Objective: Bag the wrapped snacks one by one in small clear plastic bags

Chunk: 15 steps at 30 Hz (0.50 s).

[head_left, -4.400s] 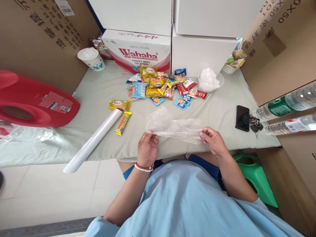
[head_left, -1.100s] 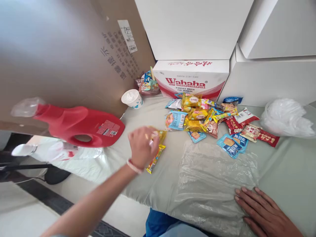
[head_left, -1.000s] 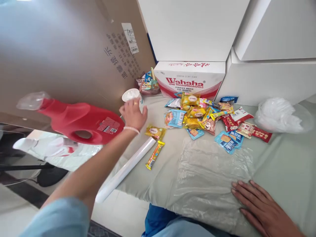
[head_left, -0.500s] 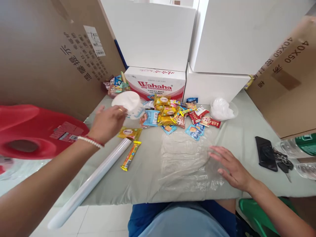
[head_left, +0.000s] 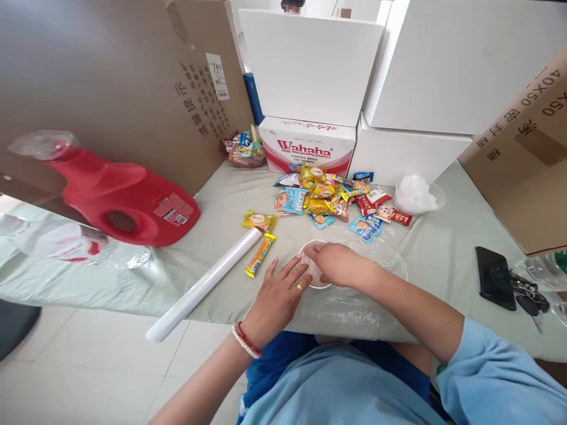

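Note:
A round white bowl [head_left: 315, 276] stands on a clear plastic sheet [head_left: 349, 307] spread over the table near my body. My left hand [head_left: 280, 292] lies against the bowl's left side, fingers stretched out over the rim and thumb apart. From the right, my right hand [head_left: 340, 264] reaches into the bowl with its fingers curled down. Its fingertips are partly hidden, so what they pinch inside does not show. Left of the bowl lie a yellow snack bar [head_left: 260, 255], a yellow packet [head_left: 259, 221] and a long white roll of film [head_left: 206, 283].
Colourful snack packets [head_left: 325, 192] are heaped before the Wahaha box [head_left: 305, 144]. A crumpled white plastic bag [head_left: 415, 195] sits at the back right. A red jug [head_left: 128, 200] is on the left, a black phone [head_left: 495, 277] with keys [head_left: 527, 292] on the right. Cardboard boxes [head_left: 522, 159] flank the table.
The bowl went from my left hand at the back left down onto the plastic sheet before me. My left hand now rests at its rim, and my right hand has moved left into it.

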Each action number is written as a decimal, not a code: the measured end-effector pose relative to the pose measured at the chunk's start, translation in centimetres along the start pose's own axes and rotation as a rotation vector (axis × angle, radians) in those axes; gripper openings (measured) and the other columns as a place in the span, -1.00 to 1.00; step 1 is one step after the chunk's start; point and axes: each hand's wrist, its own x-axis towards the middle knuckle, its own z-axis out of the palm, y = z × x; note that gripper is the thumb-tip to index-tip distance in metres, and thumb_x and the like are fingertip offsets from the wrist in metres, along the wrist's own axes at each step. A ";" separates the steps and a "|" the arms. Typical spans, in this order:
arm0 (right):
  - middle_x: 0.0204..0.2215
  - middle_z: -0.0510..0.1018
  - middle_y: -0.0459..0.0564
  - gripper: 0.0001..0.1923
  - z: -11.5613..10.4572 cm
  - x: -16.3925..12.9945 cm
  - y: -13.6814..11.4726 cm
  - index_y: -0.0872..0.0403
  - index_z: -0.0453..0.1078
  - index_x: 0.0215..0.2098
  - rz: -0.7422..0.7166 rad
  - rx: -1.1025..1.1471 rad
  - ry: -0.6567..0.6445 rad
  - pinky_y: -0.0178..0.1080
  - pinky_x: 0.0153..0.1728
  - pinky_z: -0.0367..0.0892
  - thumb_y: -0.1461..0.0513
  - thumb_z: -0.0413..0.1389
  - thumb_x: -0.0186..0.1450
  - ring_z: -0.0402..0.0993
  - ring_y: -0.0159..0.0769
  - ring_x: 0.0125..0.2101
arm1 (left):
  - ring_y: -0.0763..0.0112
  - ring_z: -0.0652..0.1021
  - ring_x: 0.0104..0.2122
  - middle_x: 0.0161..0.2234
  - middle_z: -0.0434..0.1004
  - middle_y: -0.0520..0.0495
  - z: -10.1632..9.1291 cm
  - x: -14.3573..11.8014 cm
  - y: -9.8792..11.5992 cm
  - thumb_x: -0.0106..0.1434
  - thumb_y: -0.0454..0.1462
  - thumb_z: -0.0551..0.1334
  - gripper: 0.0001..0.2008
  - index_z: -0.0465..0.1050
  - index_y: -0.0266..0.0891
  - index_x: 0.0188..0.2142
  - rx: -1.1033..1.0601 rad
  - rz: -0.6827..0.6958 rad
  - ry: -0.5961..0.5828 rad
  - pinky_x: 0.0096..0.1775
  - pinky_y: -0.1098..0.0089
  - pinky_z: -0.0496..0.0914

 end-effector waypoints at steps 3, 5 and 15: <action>0.00 0.60 0.26 -0.42 0.2 1.7 -1.4 0.21 0.36 0.21 0.097 -0.066 -0.085 -0.12 -0.08 0.51 0.31 0.29 0.24 0.59 0.04 0.00 | 0.14 0.34 0.35 0.27 0.44 -0.23 1.2 -1.0 0.5 0.38 -0.43 0.07 -0.49 0.25 -0.17 0.30 -0.093 -0.112 0.095 0.32 -0.10 0.16; -0.01 0.61 0.26 -0.50 0.4 2.4 -2.0 0.20 0.42 0.14 0.124 -0.106 -0.108 -0.12 -0.10 0.51 0.30 0.28 0.24 0.59 0.04 -0.01 | 0.19 0.34 0.35 0.28 0.42 -0.25 2.0 -1.4 0.8 0.36 -0.44 0.05 -0.43 0.15 -0.17 0.34 -0.157 -0.179 0.167 0.33 -0.08 0.15; -0.09 0.55 0.15 -0.69 2.7 0.0 -0.4 0.08 0.51 0.03 0.047 0.097 0.163 -0.22 -0.16 0.45 0.29 0.19 0.31 0.59 -0.14 -0.19 | 0.20 0.48 0.24 0.20 0.53 -0.19 3.9 -1.7 0.6 0.35 -0.44 0.09 -0.24 -0.19 -0.15 0.45 -0.301 -0.400 0.343 0.35 -0.12 0.12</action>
